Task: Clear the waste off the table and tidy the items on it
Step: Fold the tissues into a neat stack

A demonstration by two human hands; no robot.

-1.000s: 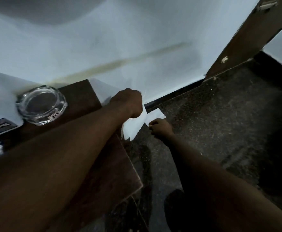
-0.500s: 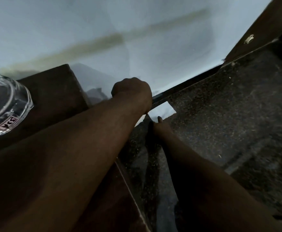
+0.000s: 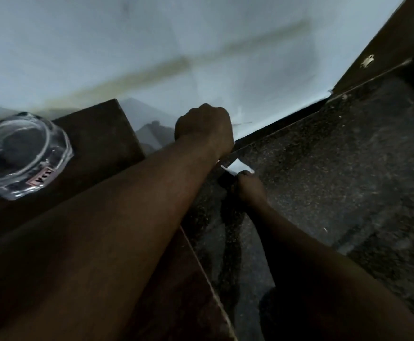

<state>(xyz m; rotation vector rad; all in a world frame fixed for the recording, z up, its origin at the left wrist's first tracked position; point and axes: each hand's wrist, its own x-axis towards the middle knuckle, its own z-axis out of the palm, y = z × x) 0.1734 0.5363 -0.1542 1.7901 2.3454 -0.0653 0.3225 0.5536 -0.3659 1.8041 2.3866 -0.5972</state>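
Observation:
My left hand (image 3: 204,129) is a closed fist held past the far corner of the dark wooden table (image 3: 97,136), close to the wall. Only a thin white sliver of the paper it grips shows under the wrist. Below it, my right hand (image 3: 249,189) is down on the speckled floor with its fingertips pinching the near edge of a small white paper scrap (image 3: 241,166). The scrap lies against the dark skirting. A clear glass ashtray (image 3: 21,153) with a small label stands on the table at the left.
The white wall (image 3: 201,45) with a yellowish streak runs behind everything. A dark skirting strip (image 3: 282,127) lines its foot. A dark wooden door frame (image 3: 385,45) rises at the upper right. Dark speckled stone floor (image 3: 336,173) fills the right side.
The view has swung right and closer to the floor. The white sheet hanging from my left fist is now almost hidden. My right hand has closed its fingers on the floor scrap.

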